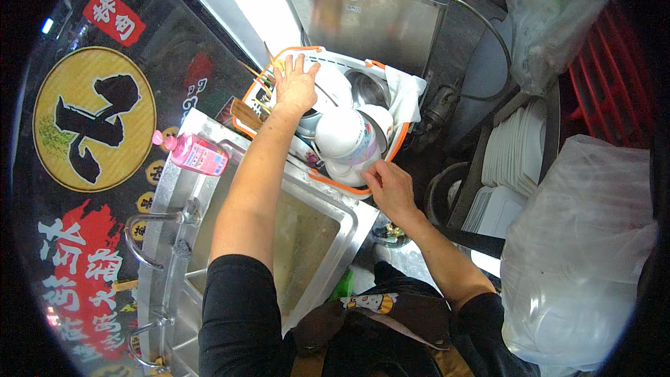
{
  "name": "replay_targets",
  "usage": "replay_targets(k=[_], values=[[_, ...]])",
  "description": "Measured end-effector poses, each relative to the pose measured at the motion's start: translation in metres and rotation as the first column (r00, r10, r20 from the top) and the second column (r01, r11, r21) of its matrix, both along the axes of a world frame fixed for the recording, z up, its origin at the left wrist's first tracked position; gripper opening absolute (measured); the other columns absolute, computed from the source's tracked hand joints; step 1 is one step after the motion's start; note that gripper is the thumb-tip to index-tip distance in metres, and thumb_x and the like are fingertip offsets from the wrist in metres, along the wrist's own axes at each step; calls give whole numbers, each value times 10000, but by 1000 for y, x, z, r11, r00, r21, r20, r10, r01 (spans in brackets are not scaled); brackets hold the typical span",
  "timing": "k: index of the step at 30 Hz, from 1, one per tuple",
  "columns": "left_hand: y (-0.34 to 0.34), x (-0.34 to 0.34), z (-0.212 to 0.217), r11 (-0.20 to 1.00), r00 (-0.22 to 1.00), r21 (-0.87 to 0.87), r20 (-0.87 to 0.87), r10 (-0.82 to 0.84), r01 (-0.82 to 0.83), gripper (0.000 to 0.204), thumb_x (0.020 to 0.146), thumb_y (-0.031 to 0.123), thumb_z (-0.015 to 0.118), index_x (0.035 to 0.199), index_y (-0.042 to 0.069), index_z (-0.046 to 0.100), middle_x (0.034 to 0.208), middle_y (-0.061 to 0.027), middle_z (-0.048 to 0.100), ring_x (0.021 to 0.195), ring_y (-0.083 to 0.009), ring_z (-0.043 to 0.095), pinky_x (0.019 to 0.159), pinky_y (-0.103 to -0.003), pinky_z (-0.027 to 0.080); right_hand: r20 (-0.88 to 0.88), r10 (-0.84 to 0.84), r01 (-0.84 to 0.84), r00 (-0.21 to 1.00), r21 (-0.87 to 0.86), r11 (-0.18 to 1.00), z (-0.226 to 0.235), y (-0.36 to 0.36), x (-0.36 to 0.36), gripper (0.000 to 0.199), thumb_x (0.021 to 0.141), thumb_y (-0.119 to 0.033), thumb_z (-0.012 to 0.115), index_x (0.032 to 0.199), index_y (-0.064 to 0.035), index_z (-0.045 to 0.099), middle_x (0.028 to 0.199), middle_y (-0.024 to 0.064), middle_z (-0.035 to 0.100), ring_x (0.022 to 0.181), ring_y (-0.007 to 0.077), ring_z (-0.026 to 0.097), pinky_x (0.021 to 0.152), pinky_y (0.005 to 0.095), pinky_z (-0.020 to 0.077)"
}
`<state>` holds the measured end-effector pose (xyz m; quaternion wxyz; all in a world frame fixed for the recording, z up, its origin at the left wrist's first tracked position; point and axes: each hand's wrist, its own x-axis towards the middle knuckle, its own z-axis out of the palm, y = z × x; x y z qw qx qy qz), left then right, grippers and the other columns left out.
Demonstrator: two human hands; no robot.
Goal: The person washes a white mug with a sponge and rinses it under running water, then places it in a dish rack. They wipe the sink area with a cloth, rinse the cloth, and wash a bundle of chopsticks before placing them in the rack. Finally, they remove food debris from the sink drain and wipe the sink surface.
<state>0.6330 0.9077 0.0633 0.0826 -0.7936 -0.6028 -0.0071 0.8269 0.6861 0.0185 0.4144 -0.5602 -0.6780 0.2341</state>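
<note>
A white basket with an orange rim (399,144) stands beyond the sink, packed with dishes. My left hand (296,85) lies with fingers spread over a white rounded dish (331,86) at the basket's left side, beside chopsticks and a brown wooden utensil (248,116). White bowls (340,132) are piled at the near right, one with a coloured pattern. My right hand (393,192) is closed, thumb and fingers together, at the basket's near right edge against the lower bowls. Whether it pinches a bowl or the rim, I cannot tell. Behind the bowls sits a metal pot (367,87).
The steel sink (352,227) holds cloudy water, with curved taps (150,218) along its left. A pink bottle (199,154) stands on its far left ledge. A steel cabinet (370,17) rises behind the basket. Stacked white trays (514,146) and a plastic-wrapped bundle (576,258) occupy the right.
</note>
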Motion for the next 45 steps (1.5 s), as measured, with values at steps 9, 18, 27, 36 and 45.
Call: replay_targets(k=[9, 18, 27, 36, 45], values=[[-35, 27, 10, 965, 959, 8, 110, -261, 261, 598, 704, 54, 610, 1280, 211, 578, 1489, -150, 291, 1384, -395, 223, 1070, -609, 252, 12, -2, 2, 1000, -9, 1000, -3, 1, -1, 179, 830, -180, 680, 811, -49, 559, 709, 119, 597, 655, 313, 604, 579, 392, 466], [-84, 31, 53, 951, 54, -189, 982, 181, 246, 178, 865, 151, 675, 920, -18, 673, 836, -63, 690, 746, -122, 633, 737, -241, 498, -694, -227, -16, 683, -324, 946, -9, 24, 28, 213, 919, -192, 588, 793, -23, 621, 668, 18, 635, 523, 72, 510, 487, 225, 420], [-193, -9, 35, 855, -173, -400, 865, 471, 329, 172, 911, 154, 614, 958, -9, 642, 833, -75, 670, 766, -140, 635, 706, -257, 504, -775, -615, -160, 147, -632, 758, -40, 87, 65, 301, 907, -400, 610, 1021, -123, 584, 1084, 89, 585, 1007, 250, 557, 840, 475, 467], [-296, -68, 1, 836, -445, -510, 712, 543, 204, 155, 943, 164, 579, 959, 15, 614, 785, -68, 639, 731, -158, 630, 675, -293, 521, -669, -726, 365, 159, -643, 673, -10, 162, 76, 361, 866, -64, 673, 1175, 72, 544, 1137, 159, 622, 943, 269, 634, 830, 389, 512], [-392, -112, -6, 808, -649, -576, 568, 506, 126, 134, 928, 201, 596, 929, 67, 611, 780, -55, 646, 696, -177, 628, 658, -308, 523, -877, -455, 159, -155, -477, 864, 8, 117, 64, 333, 968, -94, 513, 1248, 81, 473, 1243, 189, 550, 1109, 319, 563, 976, 508, 444]])
